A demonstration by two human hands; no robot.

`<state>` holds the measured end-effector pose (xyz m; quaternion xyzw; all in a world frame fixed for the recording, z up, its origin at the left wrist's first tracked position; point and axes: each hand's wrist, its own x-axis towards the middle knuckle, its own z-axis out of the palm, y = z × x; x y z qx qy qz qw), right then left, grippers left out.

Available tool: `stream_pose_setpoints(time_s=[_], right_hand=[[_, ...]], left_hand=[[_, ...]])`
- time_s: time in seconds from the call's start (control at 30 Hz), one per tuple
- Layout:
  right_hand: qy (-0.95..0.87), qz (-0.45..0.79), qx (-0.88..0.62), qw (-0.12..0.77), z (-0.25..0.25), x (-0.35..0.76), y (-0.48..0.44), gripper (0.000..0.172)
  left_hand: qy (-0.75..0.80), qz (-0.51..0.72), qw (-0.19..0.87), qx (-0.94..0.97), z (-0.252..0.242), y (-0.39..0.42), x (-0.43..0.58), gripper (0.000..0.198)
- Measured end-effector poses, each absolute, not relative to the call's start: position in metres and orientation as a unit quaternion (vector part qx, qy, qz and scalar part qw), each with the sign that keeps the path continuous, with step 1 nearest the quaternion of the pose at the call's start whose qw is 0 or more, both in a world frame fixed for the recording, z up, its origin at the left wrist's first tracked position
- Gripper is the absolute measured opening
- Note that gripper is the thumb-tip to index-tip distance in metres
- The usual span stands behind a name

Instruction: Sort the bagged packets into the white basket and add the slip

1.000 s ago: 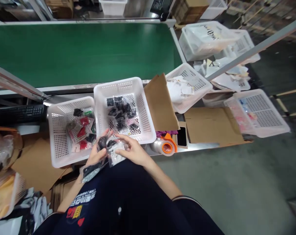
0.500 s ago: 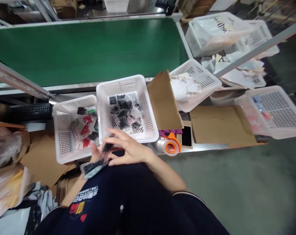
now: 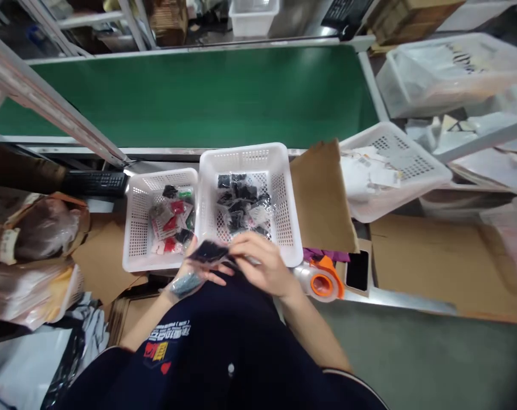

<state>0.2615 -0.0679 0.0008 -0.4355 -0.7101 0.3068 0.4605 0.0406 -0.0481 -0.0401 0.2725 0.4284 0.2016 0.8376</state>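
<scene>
A small dark packet [image 3: 209,251] is held flat between the two hands, just above the lap and right before the near rim of the middle basket [image 3: 243,152]. It is pinched at its right edge by the curled fingertips of the right hand [image 3: 265,266], whose back is turned up. The left hand [image 3: 195,272] is closed from below and the left, its thumb laid at the packet's left end; the exact grip is blurred. A bundle of clear packets [image 3: 183,283] with dark contents is clasped in the same left hand and is seen sticking out toward the wrist. Black packets in clear wrap [image 3: 240,200] are heaped in the middle basket, just beyond the fingers. A second basket [image 3: 132,228], beyond and left of the left hand, is filled with red, black and green packets [image 3: 172,221]. An orange tape dispenser [image 3: 322,279] is found just right of the right hand, with a dark phone [image 3: 357,271] beside it. A cardboard sheet [image 3: 322,196] is propped beyond and right of the right hand, and a green belt [image 3: 198,97] is stretched well beyond both baskets.
</scene>
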Motion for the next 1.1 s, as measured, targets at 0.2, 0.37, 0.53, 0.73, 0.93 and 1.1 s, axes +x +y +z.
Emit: stream_pose_setpoints(time_s=[0.2, 0.37, 0.53, 0.73, 0.93, 1.1], right_hand=[[-0.58, 0.149, -0.672, 0.437, -0.018, 0.321, -0.074, 0.073], [-0.536, 0.224, -0.663, 0.471, -0.039, 0.313, -0.083, 0.063], [-0.559, 0.264, -0.632, 0.467, -0.036, 0.3, -0.084, 0.058], [-0.524, 0.283, -0.655, 0.464, -0.043, 0.303, -0.091, 0.055], [-0.52, 0.318, -0.65, 0.455, -0.048, 0.293, -0.093, 0.054], [-0.518, 0.329, -0.649, 0.451, -0.043, 0.295, -0.097, 0.05]], left_hand=[[0.427, 0.203, 0.82, 0.322, -0.042, -0.034, 0.009, 0.055], [0.683, 0.288, 0.448, 0.5, -0.084, 0.048, -0.032, 0.048], [0.736, 0.207, 0.33, 0.553, -0.136, 0.103, -0.056, 0.071], [0.734, 0.126, 0.274, 0.608, -0.172, 0.09, -0.045, 0.044], [0.74, 0.18, 0.296, 0.577, -0.163, 0.104, -0.05, 0.021], [0.746, 0.314, 0.325, 0.49, -0.117, 0.119, -0.073, 0.018]])
